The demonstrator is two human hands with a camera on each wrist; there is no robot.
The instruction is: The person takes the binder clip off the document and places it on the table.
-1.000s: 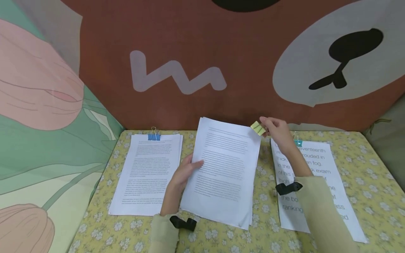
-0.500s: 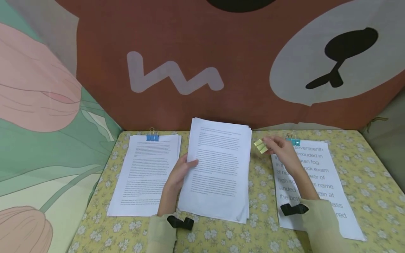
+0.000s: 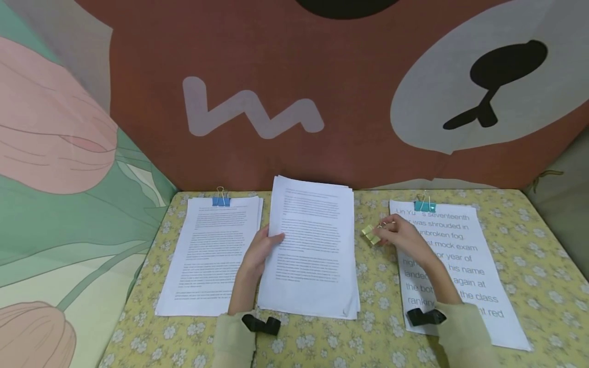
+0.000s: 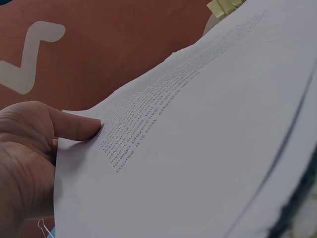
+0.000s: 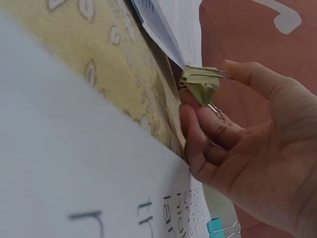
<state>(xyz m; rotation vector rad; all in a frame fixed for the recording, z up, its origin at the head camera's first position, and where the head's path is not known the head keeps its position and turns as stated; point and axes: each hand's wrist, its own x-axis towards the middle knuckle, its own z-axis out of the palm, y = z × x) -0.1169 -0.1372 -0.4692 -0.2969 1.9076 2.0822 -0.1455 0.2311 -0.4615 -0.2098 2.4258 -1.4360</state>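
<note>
My left hand (image 3: 258, 254) grips a stack of printed sheets (image 3: 310, 255) by its left edge, thumb on the top page. The stack is tilted up, its far end raised; in the left wrist view the sheets (image 4: 208, 129) bow slightly. To the right of the stack, my right hand (image 3: 409, 241) pinches a yellow binder clip (image 3: 370, 235) by its wire handles. In the right wrist view, the thumb presses one side of the clip (image 5: 200, 84) and the curled fingers the other. The clip's body points toward the stack's right edge.
On the left lies a printed stack (image 3: 209, 255) with a blue binder clip (image 3: 221, 201) at its top. Under my right forearm lies a large-print stack (image 3: 478, 286) with a teal binder clip (image 3: 425, 206). A flowered cloth (image 3: 313, 345) covers the table; a brown printed backdrop (image 3: 257, 158) stands behind.
The right hand has brought the yellow binder clip from the stack's upper right corner down along its right side. The left hand has shifted the stack left and slightly lower.
</note>
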